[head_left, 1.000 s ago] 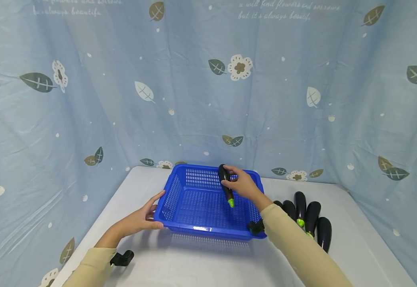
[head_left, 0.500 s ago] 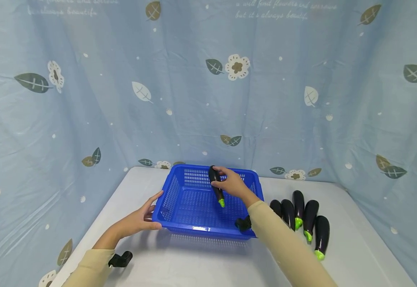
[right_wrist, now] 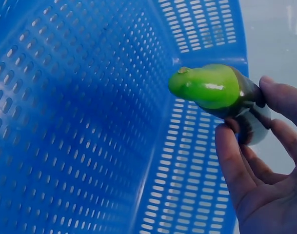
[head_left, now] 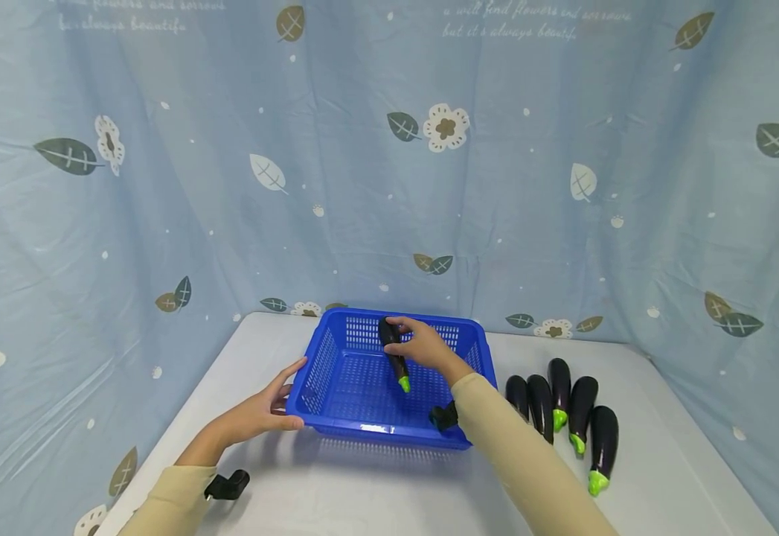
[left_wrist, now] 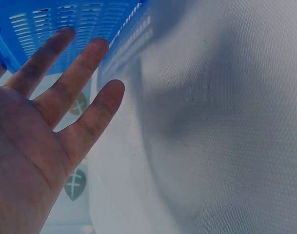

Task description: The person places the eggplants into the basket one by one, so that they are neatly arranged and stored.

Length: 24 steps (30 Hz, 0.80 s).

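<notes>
Over the blue plastic basket (head_left: 389,432), my right hand (head_left: 425,347) grips a dark eggplant (head_left: 390,334) between thumb and fingers. Its green stem end points down and toward me, and the right wrist view shows that green tip (right_wrist: 207,87) facing the camera above the basket's perforated floor. My left hand (head_left: 255,409) is at the basket's left side, index fingertip and thumb at the rim. In the left wrist view its fingers (left_wrist: 70,92) are straight and spread beneath the slotted wall (left_wrist: 46,29).
Several eggplants (head_left: 582,406) lie in a loose row on the white table (head_left: 670,461), right of the basket. A blue patterned curtain (head_left: 362,149) hangs behind the table and along both sides. Black wrist devices (head_left: 227,485) sit at both sleeves.
My right hand has carried the eggplant leftward across the basket and slightly lower. More of the eggplants on the table show now. The left hand stays at the basket's rim.
</notes>
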Motion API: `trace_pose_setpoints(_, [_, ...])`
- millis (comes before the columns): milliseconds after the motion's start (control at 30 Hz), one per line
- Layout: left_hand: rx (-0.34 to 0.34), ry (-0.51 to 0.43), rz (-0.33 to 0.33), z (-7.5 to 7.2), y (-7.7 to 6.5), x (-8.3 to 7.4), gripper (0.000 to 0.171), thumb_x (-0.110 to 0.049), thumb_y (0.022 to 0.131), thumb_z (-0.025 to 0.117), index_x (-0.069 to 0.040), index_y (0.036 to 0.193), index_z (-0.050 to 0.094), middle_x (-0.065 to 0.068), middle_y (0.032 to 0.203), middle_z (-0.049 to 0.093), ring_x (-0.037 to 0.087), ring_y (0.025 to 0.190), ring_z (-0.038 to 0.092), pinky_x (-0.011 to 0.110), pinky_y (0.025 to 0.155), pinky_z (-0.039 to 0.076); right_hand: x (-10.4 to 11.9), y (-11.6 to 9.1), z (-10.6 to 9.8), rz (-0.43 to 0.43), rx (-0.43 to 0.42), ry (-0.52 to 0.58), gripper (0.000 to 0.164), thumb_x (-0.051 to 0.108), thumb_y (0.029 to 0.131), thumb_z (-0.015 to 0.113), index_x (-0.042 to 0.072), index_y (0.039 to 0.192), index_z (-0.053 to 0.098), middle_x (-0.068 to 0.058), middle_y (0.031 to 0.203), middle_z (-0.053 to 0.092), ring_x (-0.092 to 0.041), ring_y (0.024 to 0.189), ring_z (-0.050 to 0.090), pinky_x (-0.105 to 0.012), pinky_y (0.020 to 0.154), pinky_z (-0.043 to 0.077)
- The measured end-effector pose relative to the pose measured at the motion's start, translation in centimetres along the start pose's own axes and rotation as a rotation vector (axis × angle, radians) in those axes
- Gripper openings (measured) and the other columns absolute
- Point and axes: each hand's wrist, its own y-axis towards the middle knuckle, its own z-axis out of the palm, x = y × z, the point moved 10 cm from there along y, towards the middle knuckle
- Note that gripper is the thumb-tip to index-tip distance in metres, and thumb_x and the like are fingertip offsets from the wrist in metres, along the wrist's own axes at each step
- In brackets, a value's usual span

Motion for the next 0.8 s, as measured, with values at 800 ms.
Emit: trace_pose_setpoints(800, [0.002,0.015,-0.007,0.1,-0.3,-0.4,0.106,-0.031,0.093,0.076,-0.025,0.165,-0.002,0.030,0.152,0.040,0.038,0.126,0.056,0.046,0.100,0.048,0.4,1.5,3.8,-0.003,0.147,0.023,0.061,0.018,0.093,0.077,0.016,0.149,0.053,-0.024,0.142,0.053,-0.028,0.096,0.067,-0.050,0.087,0.057])
